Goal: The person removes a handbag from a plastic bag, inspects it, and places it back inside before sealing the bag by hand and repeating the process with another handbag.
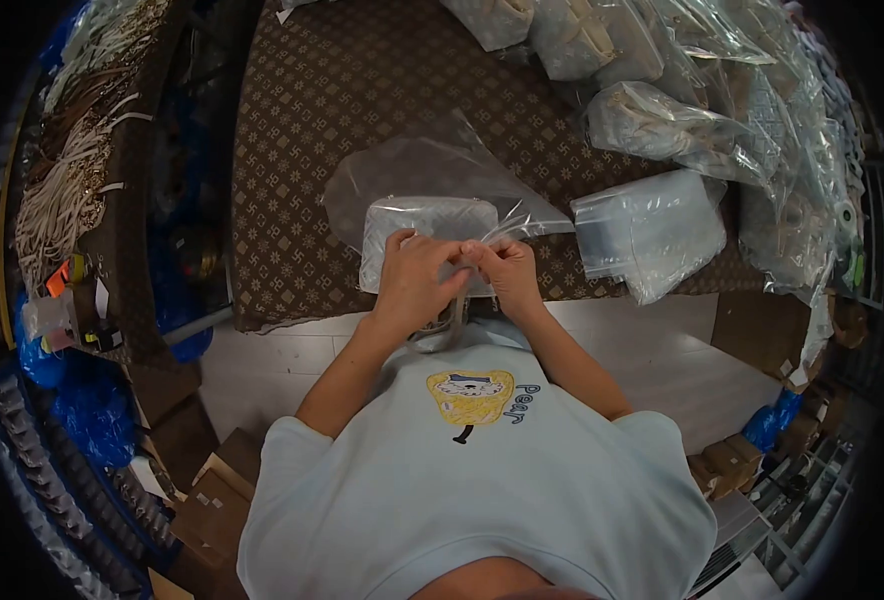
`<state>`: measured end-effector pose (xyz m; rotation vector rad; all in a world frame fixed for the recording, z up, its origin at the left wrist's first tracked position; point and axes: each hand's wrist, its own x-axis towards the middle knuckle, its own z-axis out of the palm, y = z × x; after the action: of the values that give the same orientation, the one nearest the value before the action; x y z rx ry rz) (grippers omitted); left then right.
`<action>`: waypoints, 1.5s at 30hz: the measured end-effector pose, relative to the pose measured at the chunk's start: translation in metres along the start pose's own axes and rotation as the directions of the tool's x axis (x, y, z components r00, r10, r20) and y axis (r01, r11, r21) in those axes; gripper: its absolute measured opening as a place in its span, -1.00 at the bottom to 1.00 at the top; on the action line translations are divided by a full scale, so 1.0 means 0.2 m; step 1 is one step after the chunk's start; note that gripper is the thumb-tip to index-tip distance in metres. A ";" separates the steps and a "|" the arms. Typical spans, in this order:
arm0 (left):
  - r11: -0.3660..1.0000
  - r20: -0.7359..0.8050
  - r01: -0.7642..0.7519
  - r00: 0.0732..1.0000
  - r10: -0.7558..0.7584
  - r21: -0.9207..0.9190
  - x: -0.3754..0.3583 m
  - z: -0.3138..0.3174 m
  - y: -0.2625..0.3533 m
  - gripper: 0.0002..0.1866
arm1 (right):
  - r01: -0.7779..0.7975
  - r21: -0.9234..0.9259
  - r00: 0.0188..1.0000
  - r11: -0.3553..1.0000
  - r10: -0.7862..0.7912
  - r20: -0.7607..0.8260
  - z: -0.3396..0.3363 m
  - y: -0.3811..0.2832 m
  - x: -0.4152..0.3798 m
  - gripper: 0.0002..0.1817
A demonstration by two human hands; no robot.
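A pale quilted bag [432, 215] lies at the table's front edge, partly covered by my hands. Around and behind it spreads a clear plastic bag [392, 170], its loose film fanning out to the right. My left hand [417, 272] lies over the front of the quilted bag, thumb and forefinger pinched together. My right hand [510, 272] meets it fingertip to fingertip, pinching gathered clear plastic. What exactly sits between the fingertips is too small to make out fully. A light strap [457, 315] hangs below the hands at the table edge.
A stack of flat clear plastic bags [652, 235] lies to the right on the patterned brown tablecloth [302, 130]. Several wrapped bags [662, 125] are piled at the back right. Bundled straps [72, 180] cover the left-hand surface. Cardboard boxes [212, 505] stand on the floor.
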<state>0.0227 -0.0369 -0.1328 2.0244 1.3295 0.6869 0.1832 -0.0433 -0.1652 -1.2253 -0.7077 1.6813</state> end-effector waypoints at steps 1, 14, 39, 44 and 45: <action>1.000 0.048 0.012 0.999 -0.012 -0.010 0.00 -0.01 0.00 -0.76 | 0.003 -0.038 1.000 0.999 -0.003 0.001 0.00 -0.01 -0.01 -0.81; 0.978 0.099 0.026 0.995 -0.006 -0.209 0.01 -0.17 0.10 -0.69 | 0.089 -0.188 0.960 0.978 -0.034 0.278 -0.08 -0.17 -0.06 -0.85; 0.922 -0.237 -0.196 0.929 0.283 0.333 0.02 -0.01 0.09 -0.88 | 0.228 -0.391 0.973 0.892 -0.219 0.067 0.01 -0.06 -0.09 -0.90; 0.921 -0.327 -0.207 0.890 0.317 0.330 0.05 0.03 0.06 -0.88 | 0.023 -0.097 0.999 0.995 -0.028 -0.046 0.00 0.00 -0.02 -0.85; 0.921 -0.353 -0.197 0.881 0.316 0.335 0.05 0.01 0.07 -0.86 | -0.034 -0.086 0.999 0.996 0.033 -0.015 -0.03 0.01 0.00 -0.84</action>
<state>0.0368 -0.0336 -0.1228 2.4214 1.4667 1.1389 0.1889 -0.0453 -0.1696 -1.3147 -0.7623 1.6825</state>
